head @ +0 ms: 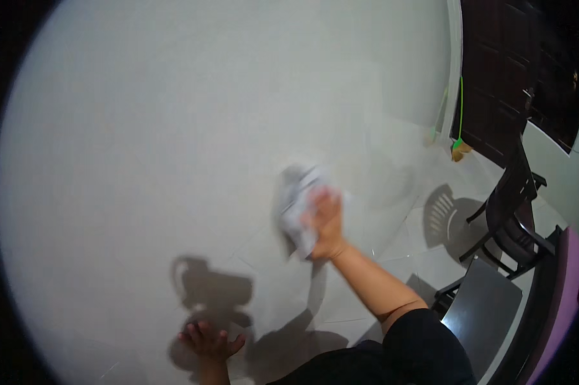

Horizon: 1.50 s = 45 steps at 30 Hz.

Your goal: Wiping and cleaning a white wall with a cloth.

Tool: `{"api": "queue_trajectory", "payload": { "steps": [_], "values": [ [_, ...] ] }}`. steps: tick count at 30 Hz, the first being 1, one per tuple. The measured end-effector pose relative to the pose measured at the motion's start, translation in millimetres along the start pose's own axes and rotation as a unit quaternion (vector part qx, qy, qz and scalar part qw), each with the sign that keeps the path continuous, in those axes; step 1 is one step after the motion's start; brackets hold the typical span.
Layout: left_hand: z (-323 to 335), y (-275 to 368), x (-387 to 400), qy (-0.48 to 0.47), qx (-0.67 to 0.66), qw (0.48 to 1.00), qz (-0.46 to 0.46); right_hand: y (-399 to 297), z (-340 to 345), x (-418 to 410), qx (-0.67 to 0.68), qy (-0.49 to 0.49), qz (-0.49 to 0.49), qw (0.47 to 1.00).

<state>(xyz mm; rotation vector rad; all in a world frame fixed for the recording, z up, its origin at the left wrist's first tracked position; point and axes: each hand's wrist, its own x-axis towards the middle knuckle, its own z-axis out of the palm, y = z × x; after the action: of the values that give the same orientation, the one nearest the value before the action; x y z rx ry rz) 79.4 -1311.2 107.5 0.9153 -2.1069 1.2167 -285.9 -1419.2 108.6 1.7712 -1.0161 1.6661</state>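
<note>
My right hand [328, 224] is pressed over a white cloth [296, 202] with dark stripes, against a pale, glossy wall [174, 144]. Hand and cloth are both blurred, and parts of the cloth lie hidden under the fingers. Lower down and to the left, my left hand [213, 340] has its fingers spread and holds nothing. It is at the wall surface, but whether the palm touches cannot be told. Shadows of my head and arms fall across the wall.
A green-handled broom [460, 115] leans by a dark panelled door [494, 82] at the upper right. Below stand a dark plastic armchair [513, 202] and a grey-topped table [486, 301]. A purple edge [561, 288] runs along the far right.
</note>
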Motion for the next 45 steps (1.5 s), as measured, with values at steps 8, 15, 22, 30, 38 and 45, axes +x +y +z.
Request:
{"api": "queue_trajectory", "payload": {
  "steps": [8,15,22,30,38,45],
  "values": [
    [4.4,7.4,8.6,-0.042,0.058,0.997,-0.01,203.4,-59.8,11.6,0.159,0.255,0.408,0.862],
    [5.0,5.4,12.9,-0.033,0.081,0.996,-0.008,63.9,3.8,41.6,0.143,0.246,0.244,0.927],
    [9.4,4.5,-11.0,-0.064,0.105,0.992,0.023,-161.0,48.5,36.9,-0.014,-0.054,-0.086,0.995],
    [6.6,9.7,-22.1,-0.057,0.102,0.993,0.001,-95.8,1.8,93.8,0.071,-0.031,-0.213,0.974],
    [18.2,41.9,-15.2,-0.125,0.158,0.963,-0.181,128.5,-82.0,137.9,-0.046,0.053,-0.034,0.997],
    [49.1,88.4,63.2,0.072,0.137,0.964,-0.216,346.4,-156.9,144.8,-0.025,0.223,0.097,0.97]
  ]
}}
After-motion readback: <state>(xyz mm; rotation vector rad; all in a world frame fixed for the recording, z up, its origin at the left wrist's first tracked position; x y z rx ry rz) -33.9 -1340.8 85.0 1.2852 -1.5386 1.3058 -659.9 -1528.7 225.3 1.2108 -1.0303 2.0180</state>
